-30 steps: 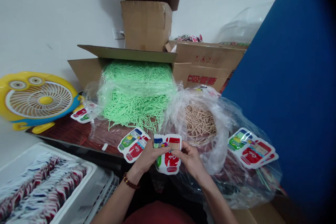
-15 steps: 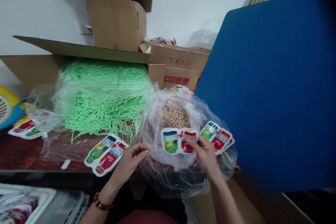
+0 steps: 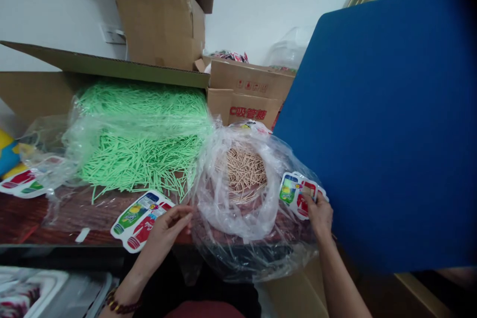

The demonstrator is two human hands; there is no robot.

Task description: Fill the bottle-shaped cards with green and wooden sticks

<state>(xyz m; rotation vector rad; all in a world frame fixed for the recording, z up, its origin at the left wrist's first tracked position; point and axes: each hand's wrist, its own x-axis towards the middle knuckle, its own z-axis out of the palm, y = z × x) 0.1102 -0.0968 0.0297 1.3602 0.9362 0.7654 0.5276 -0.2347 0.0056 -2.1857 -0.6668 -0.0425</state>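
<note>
My right hand [image 3: 318, 211] pinches a flat bottle-shaped packet [image 3: 288, 190] printed with a green bottle and a red cola bottle. It is at the right side of the clear bag, over similar packets that it partly covers. My left hand [image 3: 172, 223] is to the left of the bag, fingers loosely stretched and slightly apart, with nothing visible in them. Beside and partly behind it, another printed packet [image 3: 130, 218] lies on the table. Between my hands, the open plastic bag [image 3: 261, 218] holds many thin brown sticks [image 3: 244, 171].
Bright green sticks [image 3: 145, 154] spill from clear plastic in front of an open carton [image 3: 141, 70]. A carton with red lettering [image 3: 246, 104] stands behind the bag. A large blue panel [image 3: 383, 129] borders the right side. White trays [image 3: 52, 283] sit low at the left.
My right hand has carried the packet from above the brown sticks rightward to the other packets. My left hand has shifted slightly left and down in view, as has the background to the left.
</note>
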